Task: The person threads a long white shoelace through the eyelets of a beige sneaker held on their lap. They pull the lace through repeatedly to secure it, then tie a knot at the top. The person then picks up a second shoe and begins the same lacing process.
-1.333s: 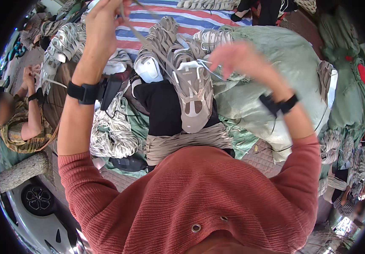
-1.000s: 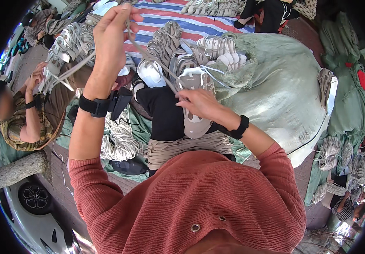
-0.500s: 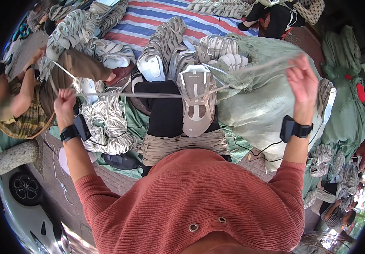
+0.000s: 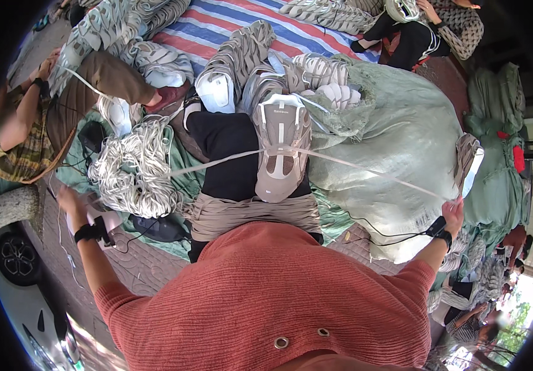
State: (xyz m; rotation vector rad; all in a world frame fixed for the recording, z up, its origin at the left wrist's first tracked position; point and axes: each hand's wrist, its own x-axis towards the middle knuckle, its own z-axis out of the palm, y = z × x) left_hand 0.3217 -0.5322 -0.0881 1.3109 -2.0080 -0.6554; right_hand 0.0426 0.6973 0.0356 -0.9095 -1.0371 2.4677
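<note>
A taupe shoe upper point(image 4: 285, 127) with white trim lies across my black-clad lap, toe toward me. A pale flat shoelace point(image 4: 371, 172) passes through its front and runs out to both sides. Far out to the left, my left hand point(image 4: 69, 203) is closed on one end of the lace, slightly blurred. At the right, beside the big sack, my right hand point(image 4: 454, 214) pinches the other end. Both lengths are drawn fairly straight, sloping down from the shoe upper toward my hands.
A heap of white laces point(image 4: 137, 170) lies left of my lap, and taupe laces point(image 4: 251, 217) lie across my waist. Stacked shoe uppers point(image 4: 241, 52) stand ahead on a striped sheet point(image 4: 217, 21). A bulging pale-green sack point(image 4: 390, 136) fills the right. A seated person point(image 4: 19, 123) works at left.
Both hands have come down toward me and spread outward, pulling the lace out to either side. Its two lengths now slope downward from the shoe upper.
</note>
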